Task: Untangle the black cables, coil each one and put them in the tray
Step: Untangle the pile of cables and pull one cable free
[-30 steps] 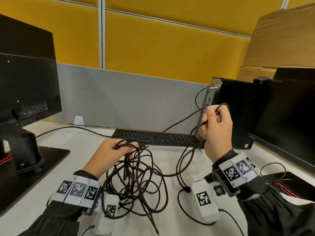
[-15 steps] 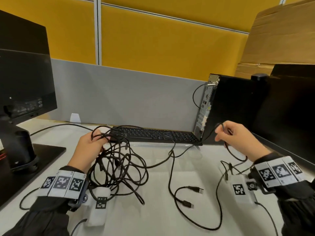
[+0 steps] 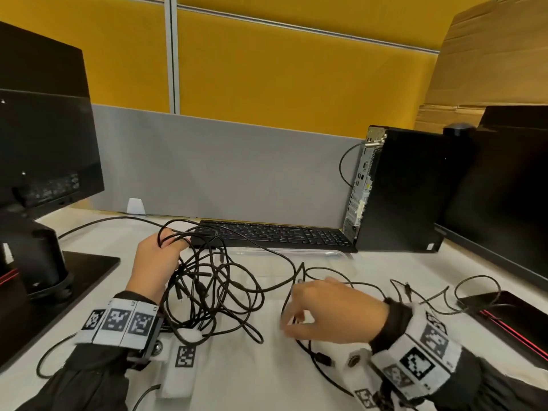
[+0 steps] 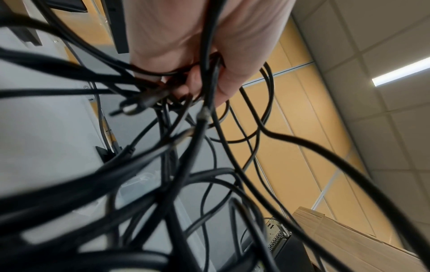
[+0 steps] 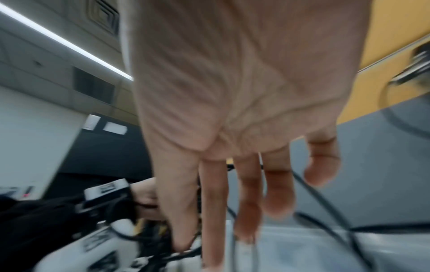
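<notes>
My left hand (image 3: pixel 158 256) is held above the white desk and grips the top loops of a tangled bundle of black cables (image 3: pixel 207 292). The left wrist view shows the fingers (image 4: pixel 200 81) curled round several strands, with plugs dangling below. My right hand (image 3: pixel 296 315) is low over the desk with its fingers spread and fairly straight (image 5: pixel 211 211). The fingertips are at a loose black cable (image 3: pixel 314 354) that trails from the bundle. A clear plastic tray (image 3: pixel 335 254) lies in front of the keyboard, and cables cross it.
A black keyboard (image 3: pixel 275 235) lies at the back, a PC tower (image 3: pixel 400 188) to its right and monitors at left (image 3: pixel 44 143) and right (image 3: pixel 504 197). A thin cable (image 3: pixel 421 295) and a black base with red stripes (image 3: pixel 510 321) lie at the right.
My right hand let go of the cable it held up near the tower and came down and left to the desk. The left hand shifted left and back, still holding the bundle.
</notes>
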Demonstrator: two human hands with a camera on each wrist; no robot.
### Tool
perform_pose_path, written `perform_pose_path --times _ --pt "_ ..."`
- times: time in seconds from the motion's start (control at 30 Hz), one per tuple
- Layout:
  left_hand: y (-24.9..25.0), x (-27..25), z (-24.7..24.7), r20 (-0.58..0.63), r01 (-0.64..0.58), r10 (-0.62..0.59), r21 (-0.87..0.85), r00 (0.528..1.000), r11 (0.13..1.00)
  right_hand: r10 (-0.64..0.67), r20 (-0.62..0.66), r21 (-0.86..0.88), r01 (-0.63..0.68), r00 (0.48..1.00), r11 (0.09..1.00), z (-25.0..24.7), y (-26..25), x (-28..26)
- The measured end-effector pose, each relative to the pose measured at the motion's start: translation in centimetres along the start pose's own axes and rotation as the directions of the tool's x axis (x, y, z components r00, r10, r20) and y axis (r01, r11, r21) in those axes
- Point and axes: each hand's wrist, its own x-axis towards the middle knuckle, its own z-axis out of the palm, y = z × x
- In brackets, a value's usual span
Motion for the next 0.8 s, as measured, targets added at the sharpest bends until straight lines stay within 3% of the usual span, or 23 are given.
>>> perform_pose_path --times 0.1,0.17,0.23,0.33,0.53,0.6,0.63,0.73,0.8 --pt "0.2 -0.2 0.0 -0.005 -0.013 0.013 -0.013 1.0 1.0 -0.1 -0.183 0.218 0.14 0.978 0.966 0.0 -2.0 1.6" --pt "0.4 -0.1 -0.3 -0.012 -0.004 0.003 -0.063 1.0 0.998 -0.062 -0.362 0.259 0.165 0.93 0.952 0.1 -2.3 2.5" --pt "0.5 0.1 -0.7 -0.015 0.006 -0.008 -0.113 1.0 0.994 0.02 -0.473 0.257 0.116 0.881 0.959 -0.1 -1.8 3.2" --pt "0.6 0.1 -1.0 -0.012 0.001 -0.003 -0.171 1.0 0.985 0.111 -0.492 0.222 0.001 0.864 0.975 -0.2 -0.7 4.2" --pt "1.1 -0.3 -0.7 0.054 -0.035 0.049 -0.241 0.997 0.97 0.112 -0.641 0.014 -0.135 0.759 0.991 -1.0 -0.1 5.8" --pt "1.1 -0.4 -0.6 0.095 -0.052 0.075 -0.227 0.993 0.973 0.135 -0.62 0.037 -0.144 0.773 0.989 -2.0 -0.3 6.1" --pt "1.1 -0.5 -0.5 0.115 -0.069 0.095 -0.212 0.989 0.975 0.148 -0.573 0.086 -0.12 0.806 0.989 -2.4 -0.3 6.2" --pt "1.1 -0.6 -0.3 0.156 -0.097 0.127 -0.187 0.98 0.978 0.112 -0.36 0.296 0.0 0.926 0.955 -3.8 -0.2 6.4" --pt "1.1 -0.6 -0.3 0.157 -0.096 0.128 -0.195 0.979 0.976 0.012 -0.169 0.328 0.045 0.985 0.944 -4.6 0.1 6.1"
